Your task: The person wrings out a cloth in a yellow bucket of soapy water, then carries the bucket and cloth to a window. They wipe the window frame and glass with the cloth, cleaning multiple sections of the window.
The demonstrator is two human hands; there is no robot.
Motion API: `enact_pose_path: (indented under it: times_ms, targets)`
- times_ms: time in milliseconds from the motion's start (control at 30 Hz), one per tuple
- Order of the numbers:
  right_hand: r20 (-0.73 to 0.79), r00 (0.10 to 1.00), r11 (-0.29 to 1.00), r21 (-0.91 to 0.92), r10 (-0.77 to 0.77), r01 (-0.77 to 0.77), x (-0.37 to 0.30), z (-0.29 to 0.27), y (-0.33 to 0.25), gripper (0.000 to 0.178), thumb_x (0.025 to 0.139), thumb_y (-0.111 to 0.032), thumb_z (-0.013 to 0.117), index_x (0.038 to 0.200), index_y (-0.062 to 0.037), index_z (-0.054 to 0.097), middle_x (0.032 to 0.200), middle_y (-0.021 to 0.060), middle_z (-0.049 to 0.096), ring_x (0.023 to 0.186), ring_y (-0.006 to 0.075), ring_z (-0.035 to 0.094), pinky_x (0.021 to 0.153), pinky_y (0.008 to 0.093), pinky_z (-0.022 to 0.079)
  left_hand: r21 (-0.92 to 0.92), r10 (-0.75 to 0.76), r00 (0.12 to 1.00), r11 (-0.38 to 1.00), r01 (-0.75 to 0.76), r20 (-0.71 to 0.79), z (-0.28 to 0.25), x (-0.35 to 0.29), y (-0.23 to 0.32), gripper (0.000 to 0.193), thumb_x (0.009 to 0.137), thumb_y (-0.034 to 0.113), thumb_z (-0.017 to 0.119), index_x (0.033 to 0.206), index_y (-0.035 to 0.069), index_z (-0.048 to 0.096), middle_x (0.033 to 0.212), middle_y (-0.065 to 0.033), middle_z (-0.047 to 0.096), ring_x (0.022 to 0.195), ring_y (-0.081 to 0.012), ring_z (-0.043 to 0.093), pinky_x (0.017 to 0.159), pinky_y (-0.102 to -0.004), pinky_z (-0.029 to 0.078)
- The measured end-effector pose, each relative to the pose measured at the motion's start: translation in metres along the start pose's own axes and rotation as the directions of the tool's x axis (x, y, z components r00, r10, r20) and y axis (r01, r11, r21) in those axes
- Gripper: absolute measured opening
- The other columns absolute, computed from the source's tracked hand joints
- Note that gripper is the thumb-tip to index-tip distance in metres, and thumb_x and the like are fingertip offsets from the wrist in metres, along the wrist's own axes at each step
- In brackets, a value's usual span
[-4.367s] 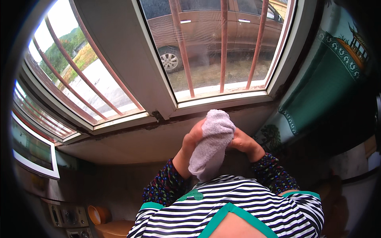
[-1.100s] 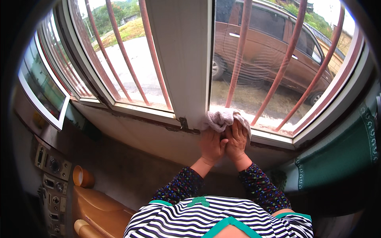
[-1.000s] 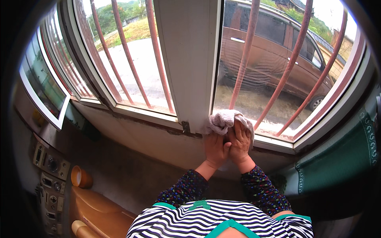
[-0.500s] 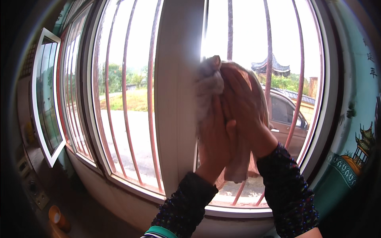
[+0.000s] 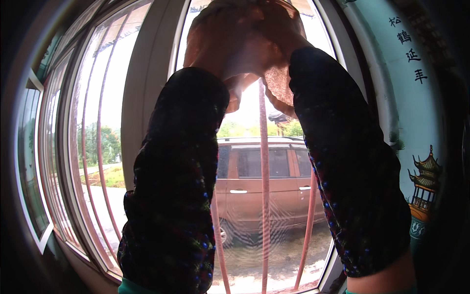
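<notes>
A brownish cloth (image 5: 278, 88) is held high against the window pane (image 5: 247, 120), its loose lower edge hanging below my hands. My left hand (image 5: 220, 46) holds the left part of it, and my right hand (image 5: 281, 27) the right part, close beside the left. Both hands are closed on the cloth, but strong backlight darkens them and the separate fingers are hard to make out. My raised forearms, in dark speckled sleeves, cover parts of the window on either side.
Reddish bars (image 5: 265, 196) stand outside the glass, with a brown car (image 5: 259, 196) behind them. A wide pale frame post (image 5: 152, 73) is left of the pane. Further left, a window sash (image 5: 30, 161) stands open. A painted turquoise wall (image 5: 391, 108) borders the right.
Both hands and the cloth have moved up the pane, from mid-height to near the top of the view. The view has turned right, bringing the car nearer the middle.
</notes>
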State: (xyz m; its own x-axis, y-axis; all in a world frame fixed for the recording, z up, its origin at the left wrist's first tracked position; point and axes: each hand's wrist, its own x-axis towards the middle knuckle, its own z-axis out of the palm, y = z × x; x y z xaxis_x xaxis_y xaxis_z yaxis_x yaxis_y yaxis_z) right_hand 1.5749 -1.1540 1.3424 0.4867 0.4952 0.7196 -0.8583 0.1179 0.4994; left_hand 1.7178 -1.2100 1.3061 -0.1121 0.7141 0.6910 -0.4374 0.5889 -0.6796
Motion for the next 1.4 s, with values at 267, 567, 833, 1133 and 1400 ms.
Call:
enact_pose_path:
  times_ms: [267,567,833,1133,1400]
  targets:
    - [0.198,0.976,0.93,-0.336,-0.086,0.15,-0.096,-0.065,0.065,0.031,0.079,-0.016,0.049,0.106,0.0,0.051,0.1,0.02,0.053,0.105,0.0361,0.049,0.096,0.0479,0.034,-0.349,-0.244,0.965,0.9,0.261,0.093,0.051,-0.017,0.092,0.04,0.082,0.031,0.057,0.11,0.002,0.055,0.111,-0.0132,0.055,0.11,-0.0267,0.049,0.096,-0.037,0.036]
    - [0.4,0.761,0.855,-0.144,0.51,-0.498,-0.312,-0.253,-0.186,0.059,0.086,-0.042,0.049,0.128,-0.0016,0.038,0.125,0.0217,0.036,0.124,0.0419,0.03,0.106,0.0545,0.016,-0.023,-0.313,0.546,0.853,0.522,0.777,-0.077,-0.245,0.325,0.046,0.085,0.05,0.046,0.112,0.013,0.052,0.105,-0.0075,0.055,0.09,-0.0261,0.055,0.074,-0.0459,0.041]
    - [0.776,0.283,0.765,-0.36,0.563,-0.534,-0.369,-0.319,-0.31,0.069,0.079,-0.048,0.051,0.127,-0.0013,0.035,0.13,0.024,0.03,0.124,0.0462,0.021,0.098,0.0694,0.003,0.053,-0.436,0.463,0.77,0.636,0.771,-0.157,-0.365,0.403,0.037,0.082,0.048,0.05,0.102,0.018,0.059,0.095,-0.0035,0.056,0.095,-0.0242,0.051,0.084,-0.0453,0.034]
    - [0.417,0.827,0.885,-0.426,0.376,-0.188,-0.188,-0.1,-0.199,0.072,0.086,-0.041,0.047,0.134,0.0077,0.025,0.141,0.0272,0.022,0.134,0.0402,0.017,0.102,0.0651,0.01,0.451,-0.691,0.672,0.705,0.547,0.265,-0.101,-0.197,0.188,0.053,0.09,0.043,0.037,0.129,0.007,0.043,0.118,-0.0218,0.048,0.104,-0.0378,0.046,0.087,-0.0482,0.033]
    - [0.349,0.935,0.986,-0.166,0.063,-0.004,-0.025,0.03,-0.059,0.057,0.085,-0.029,0.044,0.136,-0.0078,0.03,0.139,0.0161,0.032,0.132,0.0306,0.027,0.098,0.0647,0.022,0.312,-0.305,0.934,0.883,0.351,-0.186,-0.022,-0.063,0.026,0.041,0.094,0.035,0.033,0.115,0.005,0.051,0.107,-0.0204,0.055,0.098,-0.0353,0.053,0.087,-0.0456,0.041]
